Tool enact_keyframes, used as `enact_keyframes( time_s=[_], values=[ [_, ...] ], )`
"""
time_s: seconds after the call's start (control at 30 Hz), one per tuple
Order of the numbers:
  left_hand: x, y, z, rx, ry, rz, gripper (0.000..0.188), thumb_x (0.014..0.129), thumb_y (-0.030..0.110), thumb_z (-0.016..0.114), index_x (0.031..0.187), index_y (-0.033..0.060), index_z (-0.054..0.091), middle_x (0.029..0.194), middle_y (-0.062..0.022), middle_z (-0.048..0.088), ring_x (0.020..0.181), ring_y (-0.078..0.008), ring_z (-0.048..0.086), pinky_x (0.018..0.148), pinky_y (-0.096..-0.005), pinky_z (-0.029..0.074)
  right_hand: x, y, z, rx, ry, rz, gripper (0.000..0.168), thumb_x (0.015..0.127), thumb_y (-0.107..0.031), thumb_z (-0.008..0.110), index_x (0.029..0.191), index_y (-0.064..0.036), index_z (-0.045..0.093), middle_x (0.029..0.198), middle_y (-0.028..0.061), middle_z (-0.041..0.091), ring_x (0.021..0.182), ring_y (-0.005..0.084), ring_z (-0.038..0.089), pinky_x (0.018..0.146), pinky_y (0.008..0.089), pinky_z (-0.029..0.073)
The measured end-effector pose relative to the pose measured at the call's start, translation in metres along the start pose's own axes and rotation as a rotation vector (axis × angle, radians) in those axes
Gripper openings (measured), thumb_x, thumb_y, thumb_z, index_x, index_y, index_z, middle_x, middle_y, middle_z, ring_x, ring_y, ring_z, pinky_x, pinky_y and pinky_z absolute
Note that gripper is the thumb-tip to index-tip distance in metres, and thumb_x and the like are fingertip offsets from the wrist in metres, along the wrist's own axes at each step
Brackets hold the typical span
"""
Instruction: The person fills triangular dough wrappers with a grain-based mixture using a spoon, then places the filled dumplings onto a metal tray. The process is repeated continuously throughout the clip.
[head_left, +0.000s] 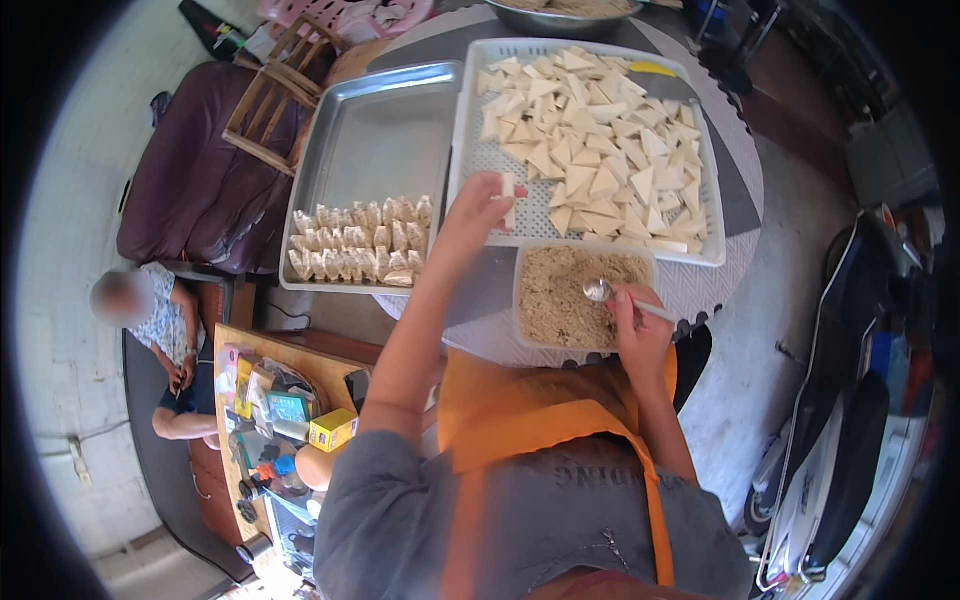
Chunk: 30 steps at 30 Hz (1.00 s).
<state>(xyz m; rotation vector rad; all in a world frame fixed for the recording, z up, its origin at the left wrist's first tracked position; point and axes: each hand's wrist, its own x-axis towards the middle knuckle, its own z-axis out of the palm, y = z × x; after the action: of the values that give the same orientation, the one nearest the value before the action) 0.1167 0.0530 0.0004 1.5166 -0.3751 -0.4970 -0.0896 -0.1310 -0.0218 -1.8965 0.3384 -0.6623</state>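
My left hand (478, 206) grips one pale tofu-like piece (509, 204), seen edge-on, over the near left part of a white perforated plastic tray (469, 142). Many pale triangular pieces (581, 146) are heaped in that tray. In my right hand (643, 319) is a metal spoon (598, 290), its bowl above a clear plastic container (519, 300) of crumbly brown filling (559, 307). To the left, a metal tray (382, 142) carries several rows of stuffed pieces (360, 238) at its near end, crumbs showing along their tops.
A knife with a yellow handle (651, 69) lies in the white tray's far right corner. Beyond stands a metal bowl (566, 16). A wooden rack (274, 109) is at the left. A seated person (169, 315) is beside a cluttered wooden table (259, 335). A scooter (825, 390) stands right.
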Motion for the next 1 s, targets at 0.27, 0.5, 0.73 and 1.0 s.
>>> enact_keyframes(
  time_s=[0.27, 0.5, 0.73, 1.0],
  values=[
    [-0.071, 0.002, 0.076, -0.589, -0.01, -0.152, 0.031, 0.096, 0.001, 0.041, 0.127, 0.0045, 0.042, 0.132, -0.0128, 0.048, 0.113, -0.0258, 0.057, 0.094, -0.0381, 0.051, 0.01, -0.037, -0.005, -0.143, 0.045, -0.359, 0.013, 0.084, 0.001, 0.065, 0.097, 0.0, 0.065, 0.092, 0.0148, 0.066, 0.08, 0.0282, 0.066, 0.072, 0.033, 0.053],
    [-0.07, -0.008, 0.088, -0.403, -0.12, -0.146, 0.036, 0.096, 0.004, 0.044, 0.131, 0.0111, 0.044, 0.115, -0.0077, 0.06, 0.109, -0.018, 0.058, 0.089, -0.031, 0.049, 0.0, -0.048, 0.001, -0.226, 0.0, -0.526, 0.025, 0.076, 0.007, 0.068, 0.1, 0.002, 0.064, 0.096, 0.0158, 0.064, 0.08, 0.0318, 0.065, 0.071, 0.0355, 0.054],
    [-0.076, -0.008, 0.089, -0.171, -0.109, -0.018, 0.042, 0.093, 0.0, 0.042, 0.133, 0.0119, 0.048, 0.109, -0.0048, 0.061, 0.093, -0.0104, 0.057, 0.081, -0.0254, 0.048, -0.008, -0.046, 0.003, -0.234, -0.05, -0.523, 0.03, 0.075, 0.008, 0.068, 0.104, 0.004, 0.062, 0.101, 0.0173, 0.062, 0.083, 0.0335, 0.064, 0.07, 0.0363, 0.053],
    [-0.08, -0.015, 0.101, 0.114, -0.063, 0.207, 0.051, 0.086, -0.01, 0.039, 0.132, 0.0082, 0.053, 0.107, -0.0057, 0.063, 0.086, -0.0083, 0.055, 0.078, -0.0225, 0.045, -0.011, -0.037, 0.01, -0.246, -0.027, -0.499, 0.033, 0.076, 0.008, 0.066, 0.108, 0.004, 0.061, 0.102, 0.0182, 0.062, 0.083, 0.0343, 0.064, 0.07, 0.0372, 0.053]
  ],
)
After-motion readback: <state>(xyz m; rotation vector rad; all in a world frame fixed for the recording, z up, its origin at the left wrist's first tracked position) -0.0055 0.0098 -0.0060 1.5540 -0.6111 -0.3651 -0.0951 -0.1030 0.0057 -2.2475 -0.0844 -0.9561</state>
